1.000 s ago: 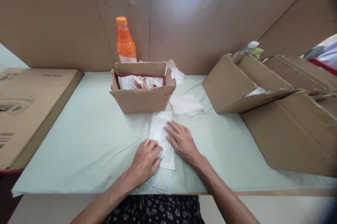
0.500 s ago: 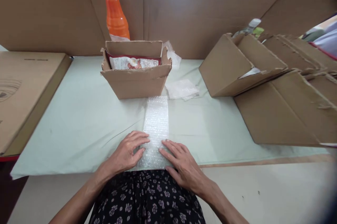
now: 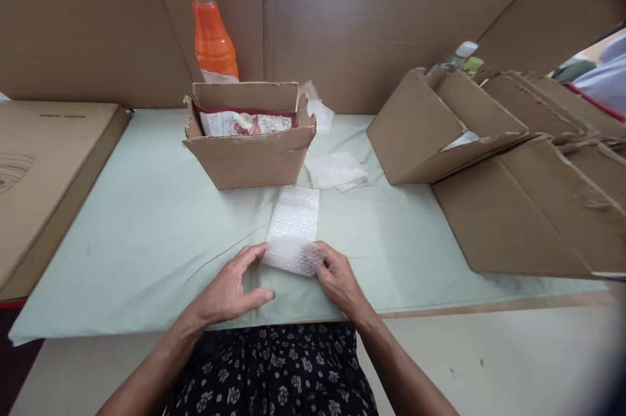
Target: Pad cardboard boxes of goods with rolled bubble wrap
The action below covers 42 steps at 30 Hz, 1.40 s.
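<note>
A strip of bubble wrap (image 3: 295,217) lies on the pale green cloth, its near end folded over toward the far side. My right hand (image 3: 339,278) pinches the right edge of that folded end, where the wrap is a little blurred. On the other side, my left hand (image 3: 235,289) has thumb and fingers spread apart, fingertips touching the wrap's left edge. Just beyond the strip stands an open cardboard box (image 3: 249,162) with a printed packet (image 3: 247,123) inside. More flat bubble wrap pieces (image 3: 336,171) lie to the right of this box.
An orange bottle (image 3: 214,38) stands behind the box. Several open cardboard boxes (image 3: 518,207) crowd the right side, with bottle tops behind them. A large flat carton (image 3: 59,135) lies at the left. Cardboard panels (image 3: 342,25) wall off the back.
The near end of the bubble wrap has been folded away from me, so the strip is shorter. My right hand has closed on its edge; my left hand has opened wider.
</note>
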Motion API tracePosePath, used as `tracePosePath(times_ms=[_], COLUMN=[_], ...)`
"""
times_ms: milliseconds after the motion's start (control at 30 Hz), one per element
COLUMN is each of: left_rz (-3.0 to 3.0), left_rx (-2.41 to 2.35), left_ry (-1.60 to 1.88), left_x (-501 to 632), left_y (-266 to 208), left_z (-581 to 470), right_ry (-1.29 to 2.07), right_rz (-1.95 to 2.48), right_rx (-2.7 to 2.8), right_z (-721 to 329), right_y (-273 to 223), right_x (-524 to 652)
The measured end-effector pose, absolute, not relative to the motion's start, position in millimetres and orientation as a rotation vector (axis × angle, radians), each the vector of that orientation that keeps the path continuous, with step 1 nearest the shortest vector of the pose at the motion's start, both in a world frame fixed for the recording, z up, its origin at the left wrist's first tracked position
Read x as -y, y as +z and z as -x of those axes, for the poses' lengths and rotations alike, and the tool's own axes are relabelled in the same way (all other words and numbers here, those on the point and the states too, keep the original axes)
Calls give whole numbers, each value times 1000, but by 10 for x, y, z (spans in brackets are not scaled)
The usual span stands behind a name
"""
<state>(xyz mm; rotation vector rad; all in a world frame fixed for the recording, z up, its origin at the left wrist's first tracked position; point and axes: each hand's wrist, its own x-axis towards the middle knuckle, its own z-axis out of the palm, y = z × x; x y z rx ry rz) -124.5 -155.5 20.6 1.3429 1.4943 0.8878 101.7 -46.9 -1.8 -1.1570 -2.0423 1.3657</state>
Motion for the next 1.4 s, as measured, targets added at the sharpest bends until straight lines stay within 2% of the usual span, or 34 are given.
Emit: tracePosePath(times_ms=[100,233,300,400,533,667,833,900,967,1033,1100,1233,1400], left_rz=[-1289,-1281,-1287,-1331,-1491,-1857,-1865,-1777,-1739,-1757,-1782,-1887,-1824], left_rx=[-1714,-1886,-1924,-1955,-2040,-1894,-1705,-1772,-1841,-1907,-1981,-1954,-1769], left_ry=[923,907,879,797,868,1072,941,911,903,908,930,1034,1015], left_x=[1409,1254,1209,1169,1218,1425,1595,1566,1494,1411,1351,1390,1551], left_y=[159,102,78,41,8,76,144,101,34,-29,-62,-2,104], left_z=[1095,1009,1010,1016,1024,1037,998,986,982,980,976,971,1003], right_ry=[1391,910,678,530,393,590,1013,941,699,501,439,452,839], right_rz=[1180,1166,990,760,738,713,734,815,878,860,793,763,844], right_rx=[1936,1917,2030,2343,2566,2555,2568,2496,2423,2424,2529,2621,2553], right_z=[-1031,-1185,-1223,-1140,-954,-946,-1032,-1047,-1056,-1058,-1043,-993,-1015], right_y=[23,190,256,209,-6,22,198,210,204,190,164,106,156], right_x=[389,511,624,719,621,516,564,596,624,646,656,634,640])
